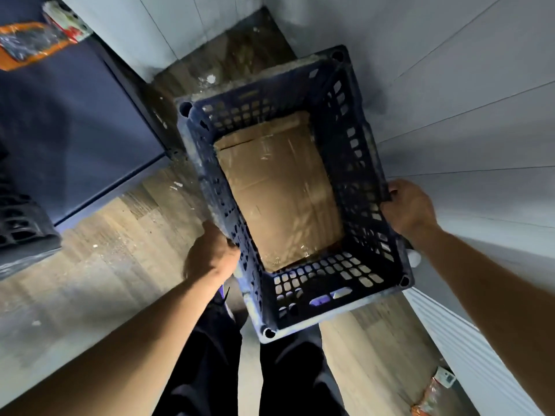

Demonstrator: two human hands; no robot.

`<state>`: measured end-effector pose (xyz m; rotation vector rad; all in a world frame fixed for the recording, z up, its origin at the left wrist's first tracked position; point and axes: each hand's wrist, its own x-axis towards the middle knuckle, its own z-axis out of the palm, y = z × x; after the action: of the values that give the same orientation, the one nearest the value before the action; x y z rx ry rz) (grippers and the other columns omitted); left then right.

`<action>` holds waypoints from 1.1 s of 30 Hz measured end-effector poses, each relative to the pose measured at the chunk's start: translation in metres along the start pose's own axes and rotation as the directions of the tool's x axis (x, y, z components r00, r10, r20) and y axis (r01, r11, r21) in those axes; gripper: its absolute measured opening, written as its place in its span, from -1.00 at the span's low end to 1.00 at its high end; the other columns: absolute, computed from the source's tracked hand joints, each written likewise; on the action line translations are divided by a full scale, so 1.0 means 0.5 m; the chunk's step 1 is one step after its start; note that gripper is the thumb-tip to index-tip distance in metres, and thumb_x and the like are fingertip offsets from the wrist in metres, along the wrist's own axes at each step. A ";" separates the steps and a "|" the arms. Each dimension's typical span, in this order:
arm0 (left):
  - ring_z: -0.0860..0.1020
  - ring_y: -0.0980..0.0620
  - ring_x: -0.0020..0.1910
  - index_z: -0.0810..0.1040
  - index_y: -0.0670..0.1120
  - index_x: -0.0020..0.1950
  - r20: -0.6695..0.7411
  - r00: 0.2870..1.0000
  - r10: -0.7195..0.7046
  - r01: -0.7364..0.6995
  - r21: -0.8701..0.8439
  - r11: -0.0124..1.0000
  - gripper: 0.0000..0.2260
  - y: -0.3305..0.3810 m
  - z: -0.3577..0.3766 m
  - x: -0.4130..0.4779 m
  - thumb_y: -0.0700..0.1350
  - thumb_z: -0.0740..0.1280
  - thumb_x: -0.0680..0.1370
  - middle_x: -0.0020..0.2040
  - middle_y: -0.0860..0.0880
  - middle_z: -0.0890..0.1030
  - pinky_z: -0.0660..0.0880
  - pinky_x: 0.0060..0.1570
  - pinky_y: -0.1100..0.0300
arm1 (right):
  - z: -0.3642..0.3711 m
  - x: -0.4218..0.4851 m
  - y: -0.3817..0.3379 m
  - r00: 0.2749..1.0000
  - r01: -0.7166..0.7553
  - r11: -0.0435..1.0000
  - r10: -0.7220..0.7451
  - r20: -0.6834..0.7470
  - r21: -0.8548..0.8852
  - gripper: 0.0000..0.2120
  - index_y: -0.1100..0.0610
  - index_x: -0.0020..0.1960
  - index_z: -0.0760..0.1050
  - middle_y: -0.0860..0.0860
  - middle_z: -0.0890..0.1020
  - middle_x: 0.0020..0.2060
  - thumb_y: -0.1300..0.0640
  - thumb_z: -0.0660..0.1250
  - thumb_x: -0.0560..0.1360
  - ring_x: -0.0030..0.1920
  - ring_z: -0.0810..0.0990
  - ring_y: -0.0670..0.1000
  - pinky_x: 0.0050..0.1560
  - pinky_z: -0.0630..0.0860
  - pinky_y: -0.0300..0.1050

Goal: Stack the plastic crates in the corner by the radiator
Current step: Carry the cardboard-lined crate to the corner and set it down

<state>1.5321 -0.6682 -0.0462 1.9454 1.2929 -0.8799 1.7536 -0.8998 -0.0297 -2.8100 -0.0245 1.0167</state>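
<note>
Near the far corner of the floor [99, 235], where two pale panelled walls meet, a dark blue plastic crate [354, 163] is held up w/ both hands, open side toward the camera. Its walls are perforated w/ rows of small slots, round holes are seen at the rim corners, and dust or pale grime is caked along the rim. A sheet of brown cardboard [279, 190] is laid flat across the crate's bottom, covering nearly all of it.

The left hand [210, 253] is wrapped around the left long rim, fingers closed on the edge. The right hand [408, 208] is clamped on the right long rim, thumb on top, fingers under. Both forearms are bare; dark trousers are seen below, betw. the arms.

Wood-look planks make up the floor, speckled w/ white flecks and debris. A ribbed white radiator [468, 349] is seen along the right wall, near the lower right, w/ an orange-and-white packet [432, 394] on the floor just beside it. At the left edge, part of another dark slotted crate [18, 217] is seen on the floor, blurred. A dark blue surface [60, 124] fills the upper left, w/ an orange wrapped item [27, 43] on it. Whether the held crate touches the floor or anything beneath cannot be told.
</note>
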 end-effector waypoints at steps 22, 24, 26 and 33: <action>0.60 -0.23 -0.09 0.34 -0.28 0.23 -0.053 0.998 -0.042 0.051 0.188 0.981 -0.62 0.081 0.034 -0.042 -0.05 0.33 0.57 0.05 -0.25 0.62 0.45 -0.18 0.08 | 0.002 -0.017 -0.020 0.999 0.038 0.994 -0.035 0.024 -0.100 -0.38 0.23 0.53 0.16 0.29 0.33 0.39 0.19 0.28 0.53 0.38 0.34 0.29 0.34 0.39 0.16; 0.63 -0.25 -0.05 0.37 -0.25 0.16 -0.083 0.996 -0.024 0.038 0.179 0.983 -0.67 0.076 0.029 -0.047 -0.03 0.31 0.58 0.04 -0.26 0.63 0.53 -0.11 0.06 | 0.008 -0.029 -0.020 0.999 0.041 0.993 -0.038 0.035 -0.108 -0.37 0.24 0.55 0.12 0.27 0.28 0.44 0.19 0.27 0.54 0.42 0.27 0.28 0.35 0.38 0.18; 0.63 -0.25 -0.09 0.36 -0.21 0.08 -0.109 0.994 -0.006 0.024 0.166 0.986 -0.73 0.071 0.024 -0.054 -0.02 0.29 0.58 -0.02 -0.25 0.64 0.59 -0.08 0.01 | 0.009 -0.040 -0.018 0.998 0.044 0.993 -0.039 0.046 -0.111 -0.39 0.24 0.54 0.14 0.25 0.25 0.45 0.18 0.28 0.55 0.42 0.26 0.27 0.33 0.40 0.18; 0.64 -0.24 0.00 0.39 -0.19 0.22 -0.132 0.987 0.089 -0.067 0.161 0.985 -0.68 0.098 0.002 -0.085 -0.07 0.35 0.55 0.05 -0.21 0.66 0.56 -0.05 0.02 | -0.017 -0.071 0.009 0.994 0.042 0.997 -0.035 0.105 -0.071 -0.42 0.19 0.54 0.19 0.19 0.32 0.45 0.17 0.28 0.56 0.43 0.32 0.22 0.35 0.40 0.12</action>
<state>1.5656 -0.7064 -0.0055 2.1988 1.2481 -0.8415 1.7313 -0.9079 -0.0016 -2.8060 -0.1301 1.1745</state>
